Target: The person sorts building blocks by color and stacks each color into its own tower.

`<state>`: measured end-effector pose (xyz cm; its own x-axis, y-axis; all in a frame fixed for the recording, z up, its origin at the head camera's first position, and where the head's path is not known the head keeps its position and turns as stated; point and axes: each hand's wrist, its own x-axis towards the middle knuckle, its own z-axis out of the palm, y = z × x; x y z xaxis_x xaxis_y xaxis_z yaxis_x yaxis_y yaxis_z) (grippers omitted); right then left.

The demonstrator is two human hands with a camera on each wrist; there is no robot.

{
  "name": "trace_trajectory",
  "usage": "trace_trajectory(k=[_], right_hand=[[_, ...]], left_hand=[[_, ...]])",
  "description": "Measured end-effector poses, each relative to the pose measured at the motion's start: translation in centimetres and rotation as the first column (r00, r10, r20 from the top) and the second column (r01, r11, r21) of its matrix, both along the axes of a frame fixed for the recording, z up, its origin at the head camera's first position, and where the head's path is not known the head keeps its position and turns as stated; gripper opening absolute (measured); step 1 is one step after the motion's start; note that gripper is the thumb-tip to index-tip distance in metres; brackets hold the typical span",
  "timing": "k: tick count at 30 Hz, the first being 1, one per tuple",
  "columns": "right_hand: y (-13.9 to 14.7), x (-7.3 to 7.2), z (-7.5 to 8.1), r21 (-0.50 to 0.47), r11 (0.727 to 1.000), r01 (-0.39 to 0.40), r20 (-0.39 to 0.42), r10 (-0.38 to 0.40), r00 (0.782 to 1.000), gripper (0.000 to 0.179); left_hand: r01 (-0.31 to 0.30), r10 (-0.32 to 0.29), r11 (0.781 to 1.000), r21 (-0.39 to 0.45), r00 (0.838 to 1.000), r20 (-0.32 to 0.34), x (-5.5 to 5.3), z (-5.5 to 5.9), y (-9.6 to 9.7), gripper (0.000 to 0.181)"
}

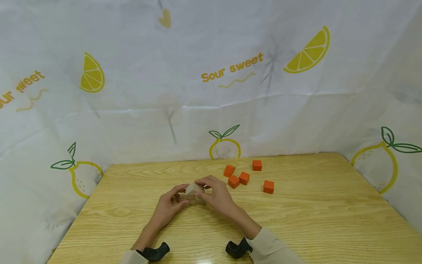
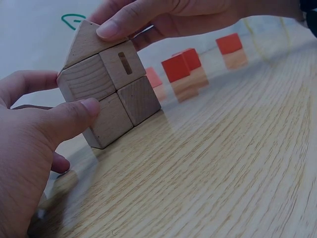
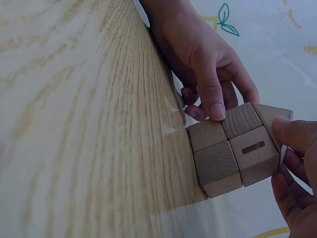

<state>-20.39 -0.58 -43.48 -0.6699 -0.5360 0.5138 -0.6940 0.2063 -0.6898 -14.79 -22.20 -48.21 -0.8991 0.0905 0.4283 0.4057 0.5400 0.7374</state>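
Note:
A small wooden stack stands on the table, two cubes wide and two high, with a triangular block on top like a roof. One upper cube has a slot in its face; the upper cube beside it shows curved grain. My left hand holds the stack's left side, thumb on the front and index finger at the outer edge. From the right, my right hand pinches the triangular block between thumb and fingers. Below are two plain cubes, the right one with darker grain.
Several orange-red blocks lie behind and right of the stack, the nearest-right one a cube and another a slanted block. The wood-grain table ends at a white curtain printed with lemons.

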Motion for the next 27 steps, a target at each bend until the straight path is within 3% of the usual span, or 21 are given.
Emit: trace_trajectory(k=[13, 27], right_hand=[[0.14, 0.07, -0.19, 0.012, 1.0, -0.009, -0.022, 0.009, 1.0, 0.038], [0.67, 0.2, 0.21, 0.023, 1.0, -0.015, -0.032, 0.015, 0.999, 0.044]], left_hand=[[0.03, -0.031, 0.999, -0.02, 0.999, -0.044, -0.24, -0.06, -0.11, 0.049], [0.026, -0.026, 1.0, -0.008, 0.999, -0.021, -0.21, 0.17, -0.28, 0.05]])
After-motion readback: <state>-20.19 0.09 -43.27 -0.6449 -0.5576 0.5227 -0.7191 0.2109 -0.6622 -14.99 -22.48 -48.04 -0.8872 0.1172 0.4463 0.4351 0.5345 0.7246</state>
